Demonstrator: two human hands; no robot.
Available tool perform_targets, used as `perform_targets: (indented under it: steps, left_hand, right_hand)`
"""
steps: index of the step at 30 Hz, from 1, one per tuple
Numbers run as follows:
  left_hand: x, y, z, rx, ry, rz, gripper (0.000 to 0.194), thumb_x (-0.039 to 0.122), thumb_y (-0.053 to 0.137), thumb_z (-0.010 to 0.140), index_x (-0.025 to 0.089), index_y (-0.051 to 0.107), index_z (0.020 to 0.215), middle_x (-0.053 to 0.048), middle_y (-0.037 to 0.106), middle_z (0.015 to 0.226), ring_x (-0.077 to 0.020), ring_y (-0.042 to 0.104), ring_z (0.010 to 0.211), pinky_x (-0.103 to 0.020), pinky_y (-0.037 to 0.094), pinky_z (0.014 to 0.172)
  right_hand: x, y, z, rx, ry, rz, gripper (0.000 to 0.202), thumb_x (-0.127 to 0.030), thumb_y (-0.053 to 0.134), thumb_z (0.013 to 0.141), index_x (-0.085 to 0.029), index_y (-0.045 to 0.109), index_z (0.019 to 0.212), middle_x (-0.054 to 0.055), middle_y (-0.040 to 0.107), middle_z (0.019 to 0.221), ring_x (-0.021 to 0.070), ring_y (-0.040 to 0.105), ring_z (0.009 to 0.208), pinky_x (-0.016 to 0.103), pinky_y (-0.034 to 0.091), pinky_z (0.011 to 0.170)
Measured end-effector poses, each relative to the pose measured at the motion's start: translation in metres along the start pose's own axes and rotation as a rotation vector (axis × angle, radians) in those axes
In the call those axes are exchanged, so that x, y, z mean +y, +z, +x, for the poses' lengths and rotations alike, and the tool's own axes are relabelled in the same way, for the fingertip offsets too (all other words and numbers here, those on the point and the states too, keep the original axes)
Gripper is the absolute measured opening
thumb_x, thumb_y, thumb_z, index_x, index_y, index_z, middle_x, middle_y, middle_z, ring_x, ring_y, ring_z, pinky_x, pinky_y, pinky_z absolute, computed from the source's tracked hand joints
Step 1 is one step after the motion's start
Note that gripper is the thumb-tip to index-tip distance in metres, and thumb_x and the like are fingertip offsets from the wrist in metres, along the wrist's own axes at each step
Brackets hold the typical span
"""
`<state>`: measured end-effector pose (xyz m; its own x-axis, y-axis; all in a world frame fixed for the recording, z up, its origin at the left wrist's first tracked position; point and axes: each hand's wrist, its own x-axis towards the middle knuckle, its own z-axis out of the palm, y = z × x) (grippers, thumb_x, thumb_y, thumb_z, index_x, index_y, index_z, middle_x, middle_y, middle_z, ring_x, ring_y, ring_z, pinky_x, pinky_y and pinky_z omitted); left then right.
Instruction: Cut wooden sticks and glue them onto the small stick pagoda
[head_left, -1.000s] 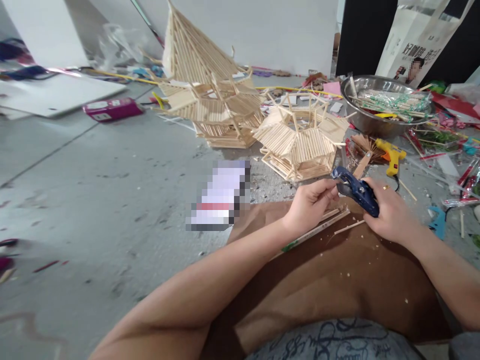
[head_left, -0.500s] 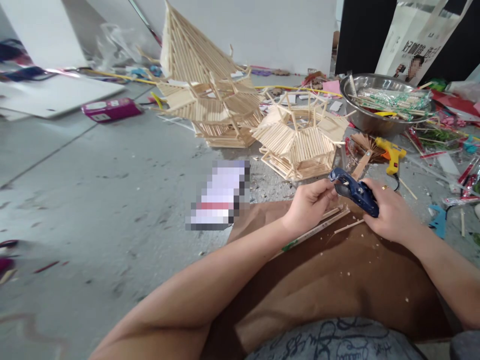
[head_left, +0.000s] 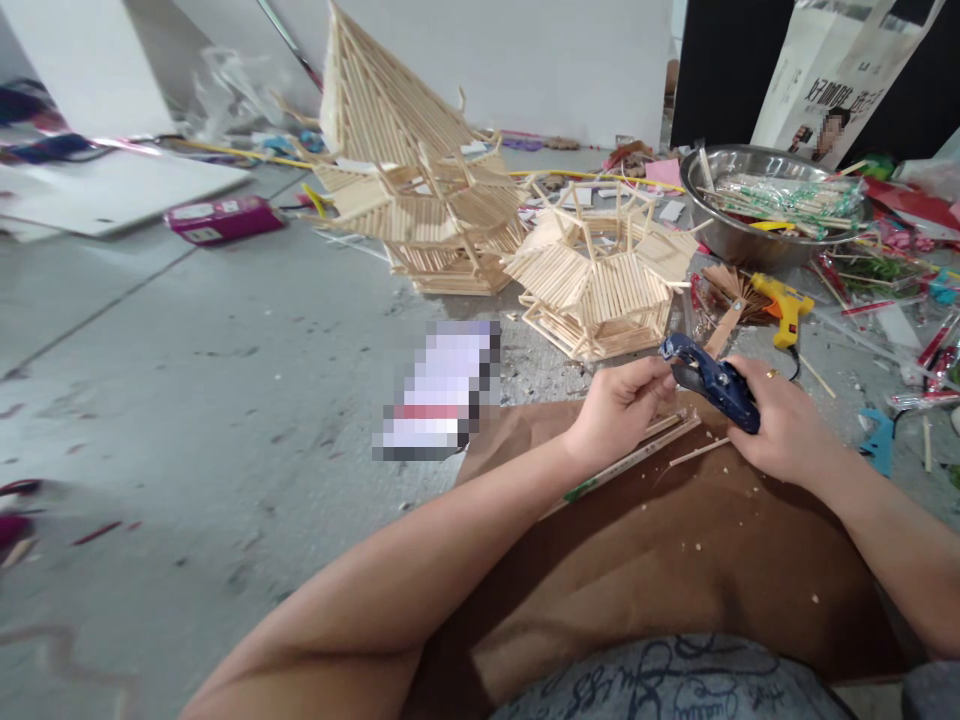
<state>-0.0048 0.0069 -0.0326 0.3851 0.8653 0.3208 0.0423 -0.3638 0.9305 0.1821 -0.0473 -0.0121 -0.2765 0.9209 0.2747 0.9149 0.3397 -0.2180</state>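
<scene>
While the right hand (head_left: 780, 415) grips cutters (head_left: 716, 388), wide floor (head_left: 300, 410) borders brown sheet (head_left: 675, 560).

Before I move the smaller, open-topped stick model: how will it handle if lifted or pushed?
The smaller stick model is probably light for its size: thin sticks, with open gaps low down. Likely fragile up top, where single sticks jut out. Pushed, it would probably slide sooner than tip, being low and broad-based.

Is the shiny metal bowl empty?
Not empty: the metal bowl holds wooden sticks and green-printed plastic wrappers.
</scene>
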Motion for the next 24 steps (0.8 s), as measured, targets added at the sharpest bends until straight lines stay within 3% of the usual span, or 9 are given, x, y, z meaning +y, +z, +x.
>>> perform_targets:
  steps: [11,19,24]
  left_hand:
    - [0.0027,-0.0007,-0.0003,0.001,-0.003,0.004,0.017,0.020,0.050,0.079,0.018,0.064,0.072,0.002,0.051,0.054,-0.0086,0.045,0.052,-0.022,0.040,0.055]
    - [0.0006,-0.0009,0.0022,-0.001,0.205,0.156,0.021,0.015,0.046,0.080,0.012,0.066,0.074,0.002,0.052,0.055,-0.0058,0.043,0.050,-0.016,0.038,0.050]
    - [-0.0014,-0.0011,0.0012,-0.006,0.230,0.228,0.020,0.013,0.045,0.079,0.010,0.064,0.074,0.001,0.054,0.056,-0.0057,0.044,0.051,-0.015,0.038,0.048]
  right_hand:
    - [-0.0011,-0.0017,0.0002,-0.017,0.021,-0.020,0.055,-0.019,0.049,0.068,-0.019,0.036,0.121,0.011,0.060,0.105,0.0273,0.058,0.091,0.040,0.047,0.076]
    - [0.0012,0.0036,-0.0007,-0.023,0.019,-0.027,0.050,-0.020,0.049,0.067,-0.015,0.040,0.116,0.013,0.062,0.103,0.0279,0.061,0.090,0.040,0.049,0.072]
    - [0.0039,0.0077,-0.0017,-0.027,0.022,-0.037,0.045,-0.021,0.048,0.067,-0.017,0.042,0.112,0.011,0.064,0.099,0.0272,0.063,0.086,0.039,0.050,0.067]
